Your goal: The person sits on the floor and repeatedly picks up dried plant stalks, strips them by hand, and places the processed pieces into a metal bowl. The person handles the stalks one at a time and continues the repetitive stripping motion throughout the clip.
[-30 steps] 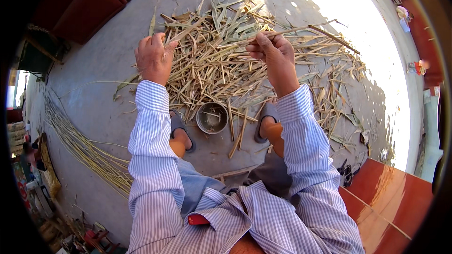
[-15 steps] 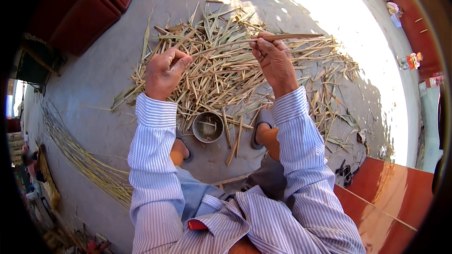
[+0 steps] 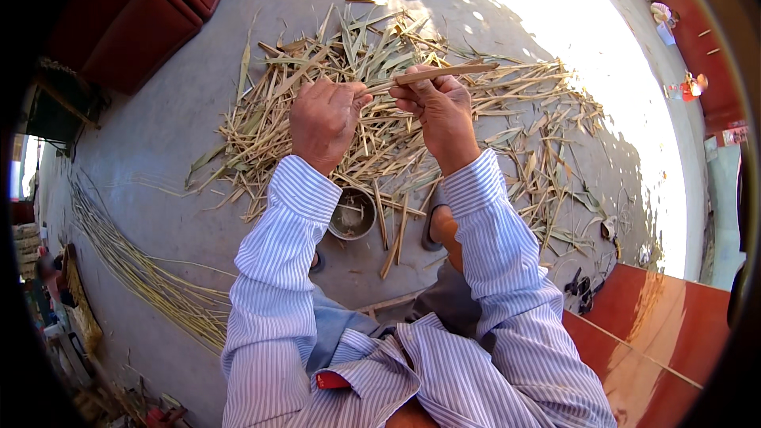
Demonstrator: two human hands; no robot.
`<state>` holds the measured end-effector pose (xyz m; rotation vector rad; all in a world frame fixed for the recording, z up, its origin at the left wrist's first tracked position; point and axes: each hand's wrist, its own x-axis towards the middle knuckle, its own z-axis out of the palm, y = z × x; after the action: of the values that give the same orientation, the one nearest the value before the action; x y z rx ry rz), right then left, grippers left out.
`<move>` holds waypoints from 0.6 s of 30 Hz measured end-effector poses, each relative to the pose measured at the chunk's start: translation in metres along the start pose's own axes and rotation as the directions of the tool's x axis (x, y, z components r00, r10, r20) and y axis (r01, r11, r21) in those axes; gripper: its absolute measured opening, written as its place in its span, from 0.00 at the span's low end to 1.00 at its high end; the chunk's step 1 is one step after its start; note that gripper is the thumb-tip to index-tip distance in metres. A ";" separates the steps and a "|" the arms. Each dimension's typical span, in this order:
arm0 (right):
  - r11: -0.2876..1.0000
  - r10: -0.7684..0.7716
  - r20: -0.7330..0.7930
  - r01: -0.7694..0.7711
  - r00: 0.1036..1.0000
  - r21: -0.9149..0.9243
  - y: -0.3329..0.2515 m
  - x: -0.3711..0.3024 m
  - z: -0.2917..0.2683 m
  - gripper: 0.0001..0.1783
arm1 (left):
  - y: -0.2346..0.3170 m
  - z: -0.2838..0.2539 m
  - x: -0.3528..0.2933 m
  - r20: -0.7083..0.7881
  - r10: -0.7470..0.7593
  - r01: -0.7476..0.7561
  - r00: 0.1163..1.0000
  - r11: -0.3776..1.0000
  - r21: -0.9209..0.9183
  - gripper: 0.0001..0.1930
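A brown, flat dried reed strip lies across my right hand, pinched between thumb and fingers, its broad end jutting out to the right. My left hand is closed, back upward, close to the strip's left end. A thin stalk seems to run between the two hands, but its end inside my left fingers is hidden. Below both hands spreads a pile of dry reed stalks and leaves. A round metal bowl with a little dark content stands between my feet, partly covered by my left sleeve.
Long thin greenish canes lie bundled on the floor at the left. Dark red furniture stands at the far left. A red-brown panel lies at the lower right, with black sandals beside it.
My left hand has moved right and slightly down, nearer my right hand. My right hand has shifted left and a little down, still holding the reed strip.
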<state>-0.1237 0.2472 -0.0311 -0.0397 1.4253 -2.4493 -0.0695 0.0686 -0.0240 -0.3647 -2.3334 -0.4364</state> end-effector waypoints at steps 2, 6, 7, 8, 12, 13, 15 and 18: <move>1.000 0.025 -0.027 -0.025 0.999 -0.011 0.001 -0.001 0.001 0.15 | 0.002 0.003 0.002 -0.091 0.048 -0.047 0.995 0.999 0.015 0.08; 0.995 0.091 -0.049 -0.089 0.995 0.042 0.002 -0.001 -0.005 0.14 | 0.011 -0.003 0.007 -0.103 0.129 -0.127 0.986 0.991 0.026 0.07; 0.992 0.119 -0.053 -0.117 0.992 0.045 0.002 0.001 -0.007 0.14 | 0.012 -0.003 0.008 -0.104 0.153 -0.149 0.983 0.988 0.048 0.07; 0.989 0.142 -0.062 -0.139 0.988 0.050 0.001 0.002 -0.011 0.13 | 0.014 -0.004 0.010 -0.106 0.181 -0.175 0.978 0.982 0.064 0.07; 0.996 0.078 -0.196 -0.067 0.978 0.066 -0.003 0.022 -0.029 0.13 | 0.015 -0.033 0.022 -0.389 -0.158 0.082 0.908 0.975 -0.207 0.06; 0.998 0.055 -0.207 -0.047 0.977 0.044 -0.006 0.022 -0.037 0.13 | 0.005 -0.034 0.019 -0.412 -0.422 0.257 0.808 0.881 -0.398 0.07; 1.000 0.018 -0.219 -0.019 0.976 0.000 -0.011 0.020 -0.044 0.11 | -0.023 -0.059 0.023 -0.295 -0.527 0.478 0.797 0.849 -0.225 0.09; 1.000 0.012 -0.159 -0.016 0.987 -0.027 -0.011 0.015 -0.032 0.13 | -0.061 -0.059 -0.003 -0.135 -0.227 0.264 0.964 0.853 0.451 0.15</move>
<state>-0.1460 0.2754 -0.0398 0.1625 1.5190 -2.4688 -0.0549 -0.0111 0.0014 0.1843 -2.3224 0.0060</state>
